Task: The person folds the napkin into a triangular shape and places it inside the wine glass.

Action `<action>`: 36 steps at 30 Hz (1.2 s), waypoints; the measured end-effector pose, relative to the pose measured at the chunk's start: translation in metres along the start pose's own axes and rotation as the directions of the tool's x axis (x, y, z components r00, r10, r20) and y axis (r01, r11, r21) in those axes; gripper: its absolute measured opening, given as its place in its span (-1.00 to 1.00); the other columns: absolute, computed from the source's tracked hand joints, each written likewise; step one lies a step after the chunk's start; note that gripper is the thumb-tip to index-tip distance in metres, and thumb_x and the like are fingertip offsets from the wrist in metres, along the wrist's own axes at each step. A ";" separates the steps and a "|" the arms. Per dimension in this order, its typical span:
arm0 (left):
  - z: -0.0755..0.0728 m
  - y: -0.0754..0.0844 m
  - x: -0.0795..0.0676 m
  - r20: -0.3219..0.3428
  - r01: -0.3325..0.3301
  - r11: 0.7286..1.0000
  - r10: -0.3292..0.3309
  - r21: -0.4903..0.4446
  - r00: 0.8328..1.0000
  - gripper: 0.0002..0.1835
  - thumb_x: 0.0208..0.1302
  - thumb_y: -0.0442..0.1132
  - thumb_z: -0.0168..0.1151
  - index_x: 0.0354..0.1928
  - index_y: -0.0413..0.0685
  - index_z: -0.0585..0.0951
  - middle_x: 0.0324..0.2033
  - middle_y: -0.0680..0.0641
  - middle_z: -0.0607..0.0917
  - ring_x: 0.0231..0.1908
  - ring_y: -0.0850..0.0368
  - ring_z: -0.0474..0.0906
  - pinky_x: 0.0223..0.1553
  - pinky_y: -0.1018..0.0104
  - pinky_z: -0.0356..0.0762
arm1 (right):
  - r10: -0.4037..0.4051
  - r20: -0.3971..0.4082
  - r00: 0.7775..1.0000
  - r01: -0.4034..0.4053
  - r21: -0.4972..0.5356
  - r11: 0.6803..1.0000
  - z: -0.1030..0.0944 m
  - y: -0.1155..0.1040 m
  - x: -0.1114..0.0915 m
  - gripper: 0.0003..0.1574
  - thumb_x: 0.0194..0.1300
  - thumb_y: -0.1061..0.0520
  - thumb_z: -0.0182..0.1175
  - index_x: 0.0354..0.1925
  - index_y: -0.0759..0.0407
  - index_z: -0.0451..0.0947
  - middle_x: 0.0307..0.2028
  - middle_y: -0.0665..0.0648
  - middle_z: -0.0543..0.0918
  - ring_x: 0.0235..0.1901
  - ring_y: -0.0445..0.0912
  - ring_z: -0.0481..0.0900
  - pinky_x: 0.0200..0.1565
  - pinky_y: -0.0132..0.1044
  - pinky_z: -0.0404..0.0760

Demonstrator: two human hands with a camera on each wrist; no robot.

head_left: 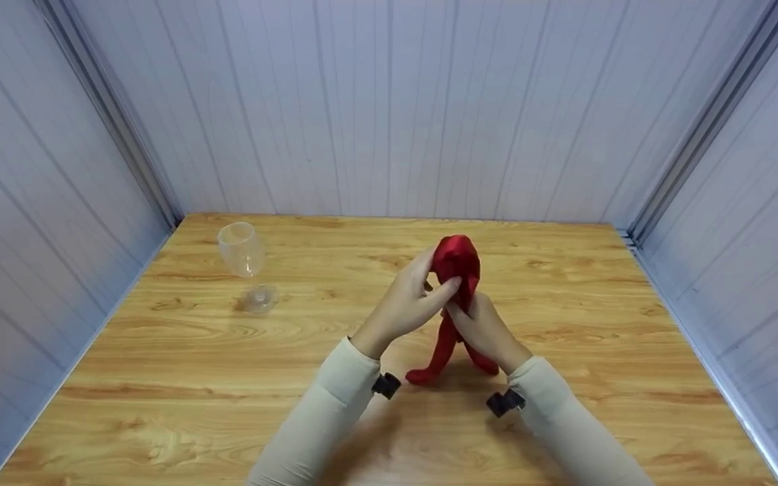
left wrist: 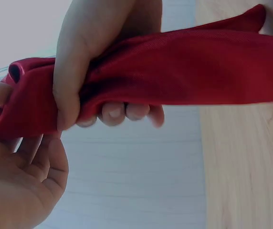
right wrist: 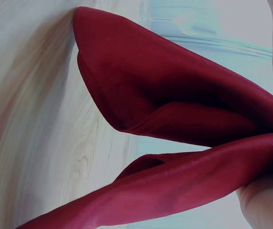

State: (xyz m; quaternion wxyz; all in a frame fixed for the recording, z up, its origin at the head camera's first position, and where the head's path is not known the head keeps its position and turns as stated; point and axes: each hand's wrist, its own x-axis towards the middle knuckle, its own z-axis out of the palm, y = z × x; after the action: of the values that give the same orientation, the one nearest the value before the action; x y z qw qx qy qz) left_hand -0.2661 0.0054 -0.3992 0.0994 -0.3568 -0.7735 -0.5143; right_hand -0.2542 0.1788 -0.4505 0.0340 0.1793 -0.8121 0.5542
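A glossy red cloth (head_left: pixel 457 256) stands upright between both hands, bunched at the top and split into two tails that hang to the tabletop. My left hand (head_left: pixel 402 300) pinches its upper fold, thumb in front and fingers behind. Just below, my right hand (head_left: pixel 490 331) grips the gathered middle. The left wrist view shows the right thumb wrapped over the red cloth (left wrist: pixel 189 67), fingertips peeking out on the other side. Seen from the right wrist, the red tails (right wrist: pixel 174 90) spread apart toward the wood, with parts of hands at the right edge.
A clear stemmed wine glass (head_left: pixel 241 253) stands upright at the back left of the wooden table (head_left: pixel 193 378). Pale panel walls (head_left: pixel 389 108) close in the table at the back and both sides. Small black wrist mounts (head_left: pixel 386 385) sit at the cuffs.
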 end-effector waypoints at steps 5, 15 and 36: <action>-0.008 -0.008 -0.010 0.025 0.033 0.999 -0.033 0.007 0.999 -0.61 0.48 -0.01 0.14 0.24 0.03 0.51 0.02 0.03 0.60 0.03 0.16 0.51 -0.12 0.04 0.49 | -0.017 -0.033 0.999 0.017 -0.006 1.000 -0.005 0.002 -0.002 -0.72 0.56 0.06 0.05 -0.18 0.28 0.48 -0.42 0.18 0.56 -0.56 0.06 0.51 -0.54 -0.24 0.51; -0.032 -0.034 -0.036 0.031 0.102 0.991 -0.105 0.087 0.994 -0.79 0.49 -0.14 0.16 0.04 0.05 0.67 -0.12 0.14 0.63 -0.09 0.23 0.54 -0.20 0.22 0.51 | 0.016 -0.070 0.997 -0.017 -0.021 1.000 -0.019 0.005 -0.004 -0.56 0.54 -0.09 0.07 -0.31 0.24 0.50 -0.45 0.20 0.59 -0.64 0.06 0.51 -0.59 -0.21 0.53; -0.109 -0.085 -0.094 -0.078 0.421 0.901 -0.414 0.103 0.907 -0.79 0.52 -0.13 0.13 0.01 0.03 0.68 -0.13 0.06 0.70 -0.11 0.11 0.58 -0.08 0.09 0.56 | 0.066 -0.053 0.996 -0.067 -0.017 0.998 -0.032 0.002 -0.004 -0.58 0.57 0.02 0.03 -0.22 0.40 0.46 -0.37 0.35 0.55 -0.49 0.20 0.51 -0.43 0.02 0.59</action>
State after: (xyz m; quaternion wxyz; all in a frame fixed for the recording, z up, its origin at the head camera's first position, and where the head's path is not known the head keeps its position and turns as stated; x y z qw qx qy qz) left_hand -0.2769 -0.1491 -0.4603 0.0286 -0.1624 -0.8577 -0.4869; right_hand -0.2562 0.2099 -0.4409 0.0385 0.1374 -0.8217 0.5518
